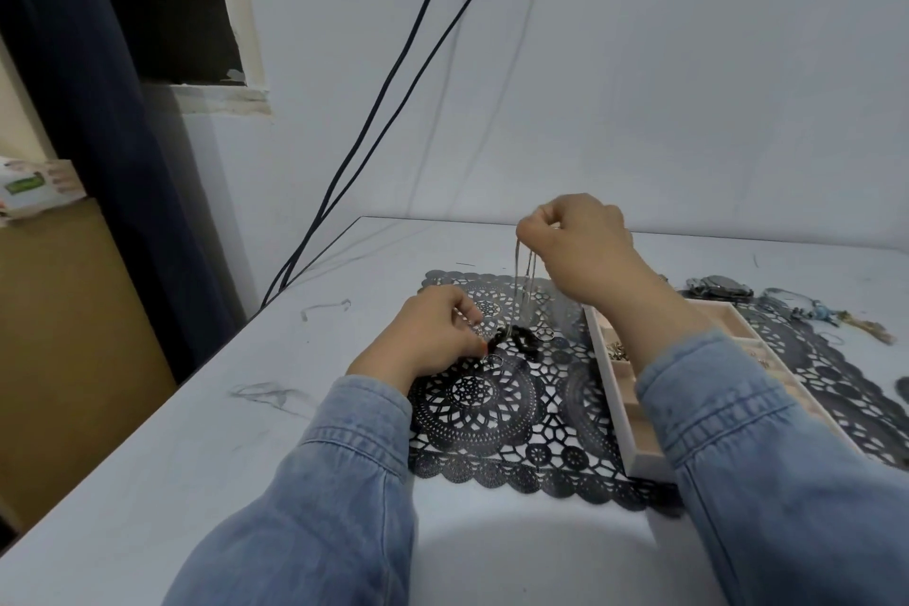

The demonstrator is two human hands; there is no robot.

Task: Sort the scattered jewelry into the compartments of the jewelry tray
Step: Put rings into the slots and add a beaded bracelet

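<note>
matt black lace mat [492, 413], faded denim sleeves [344, 482], thin metal chain [522, 290]

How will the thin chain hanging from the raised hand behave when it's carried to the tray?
Likely floppy: the chain hangs limp from the right hand. Probably light, since a pinch holds it. Its lower end meets dark beads, so it may snag.

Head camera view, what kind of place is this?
Likely a room at home: a white table against a plain wall, a lace placemat under a jewelry tray, and a dark curtain.
</note>
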